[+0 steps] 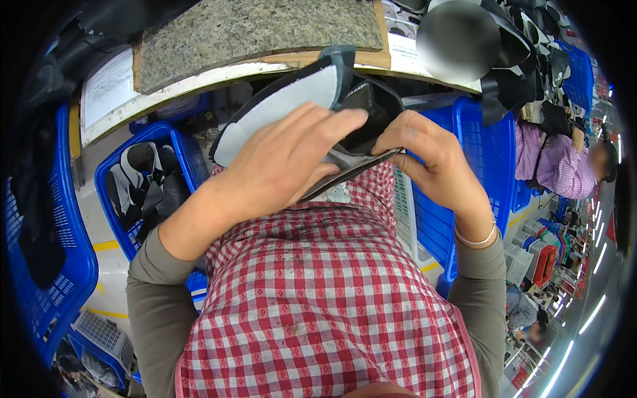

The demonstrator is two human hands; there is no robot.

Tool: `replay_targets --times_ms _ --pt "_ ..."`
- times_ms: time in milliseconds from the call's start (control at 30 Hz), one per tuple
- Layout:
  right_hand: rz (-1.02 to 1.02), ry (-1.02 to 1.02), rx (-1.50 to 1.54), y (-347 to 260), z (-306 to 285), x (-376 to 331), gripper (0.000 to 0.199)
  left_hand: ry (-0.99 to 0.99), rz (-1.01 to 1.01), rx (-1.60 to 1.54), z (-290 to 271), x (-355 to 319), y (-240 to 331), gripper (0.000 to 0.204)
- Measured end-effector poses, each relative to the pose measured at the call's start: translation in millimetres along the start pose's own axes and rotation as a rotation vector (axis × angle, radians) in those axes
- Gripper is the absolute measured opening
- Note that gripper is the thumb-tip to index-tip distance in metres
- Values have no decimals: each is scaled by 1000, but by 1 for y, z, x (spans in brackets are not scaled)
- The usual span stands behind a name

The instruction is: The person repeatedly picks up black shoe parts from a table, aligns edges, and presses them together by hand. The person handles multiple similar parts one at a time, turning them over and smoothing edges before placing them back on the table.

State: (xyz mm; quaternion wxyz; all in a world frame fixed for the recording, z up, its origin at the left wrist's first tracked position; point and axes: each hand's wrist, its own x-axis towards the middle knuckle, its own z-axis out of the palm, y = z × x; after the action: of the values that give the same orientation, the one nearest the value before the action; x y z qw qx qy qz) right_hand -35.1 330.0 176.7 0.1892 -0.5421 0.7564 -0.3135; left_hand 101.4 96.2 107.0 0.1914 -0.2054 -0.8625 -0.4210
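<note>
A dark leather shoe upper (284, 98) with a pale grey lining is held up in front of my apron, just below the table edge. My left hand (279, 156) lies across its inner side, fingers stretched toward the right and thumb low by the near edge. With thumb and bent fingers, my right hand (428, 152) pinches the right end of that near edge. Between the hands the upper gapes, and its black inside (371, 113) shows. My right fingertips partly hide the pinched spot.
A stone slab (265, 40) lies on the white-edged worktable (199, 83) ahead. Blue crates stand on both sides; the left crate (106, 172) holds black and white cut pieces. Another blue crate (481, 179) stands right. Dark pieces (511, 89) pile up at the table's right. People sit further right.
</note>
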Motion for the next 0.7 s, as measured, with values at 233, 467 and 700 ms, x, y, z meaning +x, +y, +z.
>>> replay_targets --times_ms 233,467,700 --pt "69 -102 -59 0 6 -13 26 -180 23 693 25 -6 -14 49" --pt "39 87 -176 -4 19 -26 34 -34 -47 372 19 -23 -2 31" --pt "-356 348 -367 -26 22 -33 25 340 352 655 -2 -26 20 23"
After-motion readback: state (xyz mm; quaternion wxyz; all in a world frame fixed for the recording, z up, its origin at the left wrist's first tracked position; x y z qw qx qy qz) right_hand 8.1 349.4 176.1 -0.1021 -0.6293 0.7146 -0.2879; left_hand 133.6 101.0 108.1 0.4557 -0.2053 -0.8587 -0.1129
